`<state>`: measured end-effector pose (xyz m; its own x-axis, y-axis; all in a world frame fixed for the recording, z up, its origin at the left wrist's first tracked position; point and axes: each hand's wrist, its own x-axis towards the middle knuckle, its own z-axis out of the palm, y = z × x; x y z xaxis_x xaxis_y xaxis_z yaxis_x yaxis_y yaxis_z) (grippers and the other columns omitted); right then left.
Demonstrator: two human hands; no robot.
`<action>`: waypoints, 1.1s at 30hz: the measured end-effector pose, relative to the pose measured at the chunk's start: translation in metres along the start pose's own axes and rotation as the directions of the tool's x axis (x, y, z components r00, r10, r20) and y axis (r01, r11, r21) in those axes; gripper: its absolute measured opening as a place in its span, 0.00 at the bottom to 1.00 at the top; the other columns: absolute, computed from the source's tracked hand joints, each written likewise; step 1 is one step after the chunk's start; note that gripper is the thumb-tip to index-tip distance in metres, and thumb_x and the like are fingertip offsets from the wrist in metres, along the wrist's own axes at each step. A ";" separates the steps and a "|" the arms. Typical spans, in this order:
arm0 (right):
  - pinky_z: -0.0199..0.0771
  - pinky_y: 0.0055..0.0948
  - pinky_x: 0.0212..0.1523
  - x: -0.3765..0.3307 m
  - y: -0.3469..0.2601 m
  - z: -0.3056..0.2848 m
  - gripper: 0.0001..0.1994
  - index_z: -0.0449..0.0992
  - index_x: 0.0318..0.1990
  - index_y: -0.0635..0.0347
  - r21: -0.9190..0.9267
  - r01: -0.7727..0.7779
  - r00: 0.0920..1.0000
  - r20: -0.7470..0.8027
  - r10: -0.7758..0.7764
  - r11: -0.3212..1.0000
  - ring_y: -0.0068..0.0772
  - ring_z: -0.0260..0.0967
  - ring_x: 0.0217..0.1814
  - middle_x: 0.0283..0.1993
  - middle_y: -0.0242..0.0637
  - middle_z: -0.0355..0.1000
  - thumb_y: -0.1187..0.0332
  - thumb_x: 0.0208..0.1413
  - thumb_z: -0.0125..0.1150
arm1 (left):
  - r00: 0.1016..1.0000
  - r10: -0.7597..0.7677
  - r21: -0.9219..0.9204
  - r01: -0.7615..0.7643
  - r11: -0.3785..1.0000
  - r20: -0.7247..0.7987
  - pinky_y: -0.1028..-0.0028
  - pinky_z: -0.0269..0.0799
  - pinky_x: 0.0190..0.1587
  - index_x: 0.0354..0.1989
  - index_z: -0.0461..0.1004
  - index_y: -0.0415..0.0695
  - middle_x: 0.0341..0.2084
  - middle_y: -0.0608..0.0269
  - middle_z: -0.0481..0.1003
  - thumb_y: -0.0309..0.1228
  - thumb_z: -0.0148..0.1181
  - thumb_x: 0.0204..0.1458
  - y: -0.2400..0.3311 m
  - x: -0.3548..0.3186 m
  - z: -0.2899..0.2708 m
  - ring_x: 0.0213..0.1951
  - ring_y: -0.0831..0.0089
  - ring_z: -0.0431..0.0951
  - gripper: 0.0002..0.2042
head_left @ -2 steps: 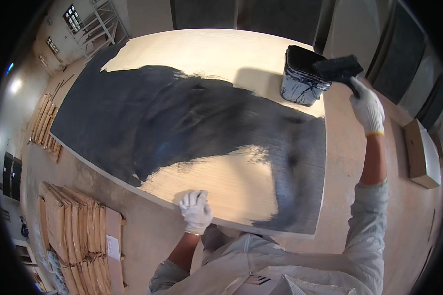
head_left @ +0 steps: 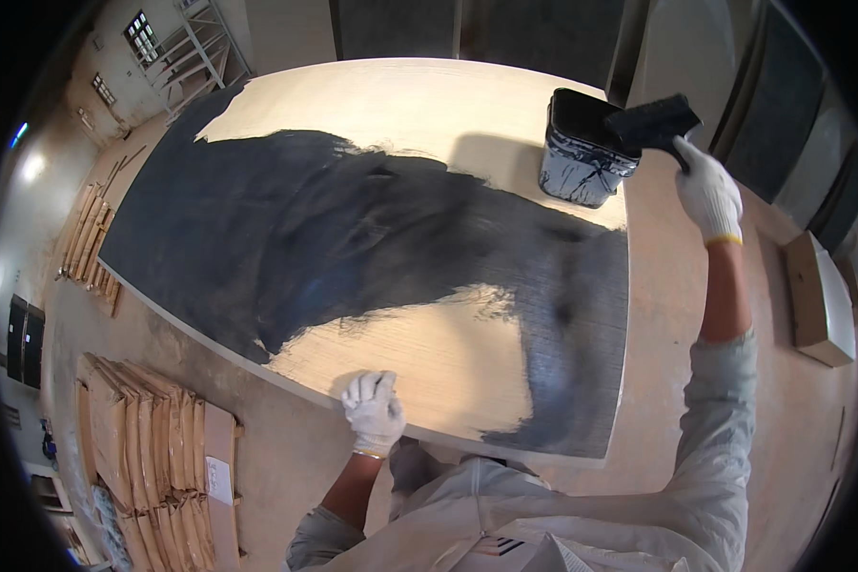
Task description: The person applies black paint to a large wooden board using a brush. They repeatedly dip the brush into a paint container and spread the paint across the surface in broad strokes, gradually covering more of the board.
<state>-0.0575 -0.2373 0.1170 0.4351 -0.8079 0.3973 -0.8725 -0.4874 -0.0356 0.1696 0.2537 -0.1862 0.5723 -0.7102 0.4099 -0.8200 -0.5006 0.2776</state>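
A wide flat brush (head_left: 653,122) with dark paint on it is in my white-gloved right hand (head_left: 709,195), the fingers closed round its handle. The brush is beside the rim of a square bucket (head_left: 586,176), whose light sides are streaked with black. This bucket stands on the far right part of a large pale board (head_left: 400,95). Dark paint (head_left: 381,219) covers a broad band of the board and its left and right ends. My gloved left hand (head_left: 376,412) is at the board's near edge with fingers curled; whatever lies inside them is hidden.
Stacked brown wrapped panels (head_left: 153,429) lie on the floor at the left, with a bundle of wooden strips (head_left: 88,234) farther off. A box (head_left: 818,296) sits at the right. Dark panels (head_left: 534,43) stand behind the board, and metal scaffolding (head_left: 195,57) is at the far left.
The brush and my right hand have moved slightly up and away from me. My left hand has barely shifted in the picture and is still at the near edge.
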 end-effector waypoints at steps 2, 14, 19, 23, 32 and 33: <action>0.78 0.43 0.65 0.054 0.015 0.016 0.23 0.80 0.67 0.42 -0.152 0.045 0.997 -0.056 -0.054 0.987 0.49 0.77 0.65 0.63 0.43 0.80 0.66 0.64 0.56 | 0.999 -0.023 0.011 0.024 1.000 -0.030 0.53 0.64 0.58 0.52 0.82 0.54 0.49 0.63 0.77 0.30 0.64 0.45 0.005 0.001 0.002 0.54 0.56 0.74 0.22; 0.86 0.44 0.48 0.234 -0.024 0.181 0.14 0.90 0.43 0.60 -0.179 0.579 0.734 0.538 -0.413 0.795 0.53 0.85 0.52 0.48 0.51 0.86 0.68 0.50 0.71 | 0.965 -0.247 -0.021 0.246 0.969 -0.086 0.52 0.63 0.63 0.54 0.82 0.51 0.52 0.60 0.77 0.29 0.63 0.47 0.064 -0.001 0.019 0.58 0.54 0.73 0.22; 0.86 0.42 0.47 0.269 -0.015 0.300 0.10 0.90 0.35 0.60 -0.152 0.749 0.595 0.582 -0.554 0.645 0.49 0.86 0.50 0.45 0.51 0.85 0.68 0.53 0.65 | 0.946 -0.320 0.028 0.322 0.946 -0.061 0.52 0.63 0.66 0.54 0.80 0.52 0.52 0.62 0.76 0.29 0.64 0.46 0.068 -0.016 0.001 0.58 0.56 0.73 0.22; 0.83 0.40 0.46 0.343 0.089 0.273 0.08 0.91 0.39 0.51 -0.318 0.876 0.482 0.632 -0.608 0.363 0.42 0.86 0.49 0.45 0.38 0.87 0.64 0.54 0.69 | 0.961 -0.246 -0.100 0.234 0.967 -0.124 0.53 0.63 0.64 0.52 0.81 0.52 0.49 0.62 0.76 0.28 0.63 0.47 0.066 0.009 0.021 0.56 0.56 0.73 0.20; 0.81 0.41 0.38 0.234 0.012 0.152 0.08 0.88 0.38 0.64 0.356 -0.028 0.900 0.416 -0.132 0.934 0.39 0.82 0.32 0.29 0.40 0.81 0.73 0.53 0.65 | 0.955 -0.259 -0.018 0.259 0.966 -0.143 0.55 0.65 0.60 0.52 0.82 0.50 0.48 0.63 0.77 0.26 0.63 0.48 0.068 -0.008 0.014 0.54 0.57 0.75 0.20; 0.80 0.41 0.46 0.224 0.020 0.143 0.10 0.88 0.42 0.60 0.183 0.288 0.892 0.306 -0.332 0.940 0.42 0.82 0.41 0.37 0.42 0.83 0.71 0.56 0.64 | 0.955 -0.256 -0.011 0.258 0.966 -0.149 0.55 0.65 0.60 0.51 0.82 0.50 0.47 0.64 0.78 0.26 0.64 0.47 0.067 -0.005 0.015 0.54 0.58 0.76 0.20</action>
<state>0.0543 -0.4759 0.0739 0.7461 -0.6602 0.0860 -0.6546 -0.7510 -0.0866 0.1122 0.2166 -0.1825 0.7556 -0.4763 0.4498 -0.6449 -0.6611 0.3834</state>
